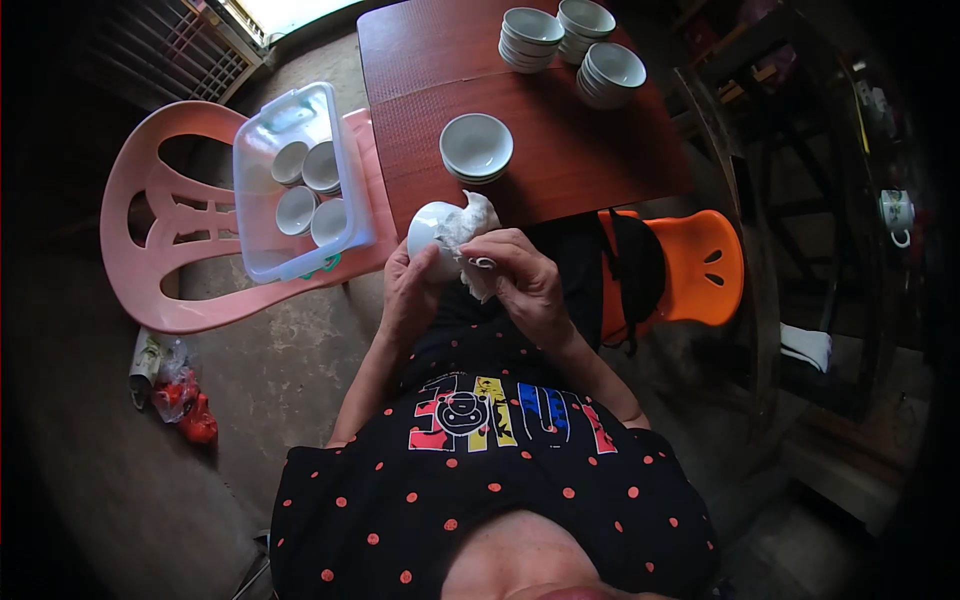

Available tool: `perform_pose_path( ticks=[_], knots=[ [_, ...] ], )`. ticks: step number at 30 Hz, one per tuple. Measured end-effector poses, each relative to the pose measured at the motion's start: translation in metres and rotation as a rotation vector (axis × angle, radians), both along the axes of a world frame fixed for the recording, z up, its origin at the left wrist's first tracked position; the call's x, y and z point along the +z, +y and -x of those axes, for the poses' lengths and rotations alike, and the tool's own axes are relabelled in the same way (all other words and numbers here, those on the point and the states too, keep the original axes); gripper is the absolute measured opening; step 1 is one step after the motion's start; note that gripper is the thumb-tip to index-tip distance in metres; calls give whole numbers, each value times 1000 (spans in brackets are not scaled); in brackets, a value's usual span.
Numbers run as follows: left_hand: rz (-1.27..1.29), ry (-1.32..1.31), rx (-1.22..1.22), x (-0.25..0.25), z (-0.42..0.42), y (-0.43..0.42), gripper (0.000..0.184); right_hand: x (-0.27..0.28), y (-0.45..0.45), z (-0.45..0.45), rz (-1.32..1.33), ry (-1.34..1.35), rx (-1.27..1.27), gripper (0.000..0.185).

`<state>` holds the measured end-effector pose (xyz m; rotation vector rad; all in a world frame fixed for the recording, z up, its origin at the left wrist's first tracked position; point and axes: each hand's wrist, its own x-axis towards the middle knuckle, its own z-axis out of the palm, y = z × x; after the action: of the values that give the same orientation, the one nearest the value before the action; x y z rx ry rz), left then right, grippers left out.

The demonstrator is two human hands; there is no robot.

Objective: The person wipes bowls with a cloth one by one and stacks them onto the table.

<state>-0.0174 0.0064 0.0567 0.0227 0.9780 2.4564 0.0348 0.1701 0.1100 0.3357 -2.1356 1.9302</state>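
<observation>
My left hand (408, 285) grips a white bowl (427, 224) by its side, just off the table's near edge. In my right hand (525, 275) is a crumpled white cloth (470, 225), pressed against the bowl's surface. The cloth covers part of the bowl, so its right side is hidden. Close beyond my hands, a short stack of white bowls (476, 146) stands on the reddish-brown table (420, 90).
Several taller bowl stacks (530, 40) stand at the table's far right. Left, a clear plastic bin (255, 235) holding small cups or bowls (296, 210) rests on a pink chair (130, 215). An orange chair (705, 265) with a black bag (635, 265) is at right.
</observation>
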Motion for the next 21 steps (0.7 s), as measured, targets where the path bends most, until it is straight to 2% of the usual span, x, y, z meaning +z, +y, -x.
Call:
perform_pose_path(
  ticks=[1,2,4,5,7,8,10,11,13,14,15,16,17,18,19,20,21],
  knots=[
    [162,115,-41,1,-3,1,37,4,-2,3,-191,172,-52,35],
    [326,229,-81,3,-6,1,38,7,-6,7,-504,257,-89,31],
    [371,292,-207,2,-11,0,39,-10,-13,14,-534,159,-153,32],
    [390,345,-251,-3,-12,0,39,-29,-8,21,-410,136,-172,38],
    [417,325,-311,2,-15,1,38,-32,9,28,191,-468,79,46],
    [406,308,-343,6,-18,1,38,-54,14,34,529,-543,169,52],
    [421,344,-307,18,-18,6,37,-44,15,31,578,-583,217,55],
    [428,306,-317,16,-16,6,34,-37,14,25,426,-502,94,46],
    [433,267,-316,11,-12,6,32,-13,4,21,-351,-94,-30,38],
    [488,390,-327,9,-10,6,30,-10,-3,17,-596,71,-32,34],
    [546,513,-336,10,-7,6,27,-8,-3,17,-647,102,-5,33],
    [525,457,-383,12,-7,3,21,-6,-2,19,-696,136,23,33],
    [523,401,-454,16,-7,0,22,-15,3,26,-569,100,13,31],
    [519,342,-521,22,-7,-2,22,-22,11,34,-235,-153,81,35],
    [454,341,-472,25,-11,1,26,-30,18,40,103,-408,147,41],
    [478,356,-486,31,-12,2,28,-40,21,46,493,-665,238,52],
    [501,373,-499,36,-12,3,31,-37,20,43,732,-731,289,53]
  ],
)
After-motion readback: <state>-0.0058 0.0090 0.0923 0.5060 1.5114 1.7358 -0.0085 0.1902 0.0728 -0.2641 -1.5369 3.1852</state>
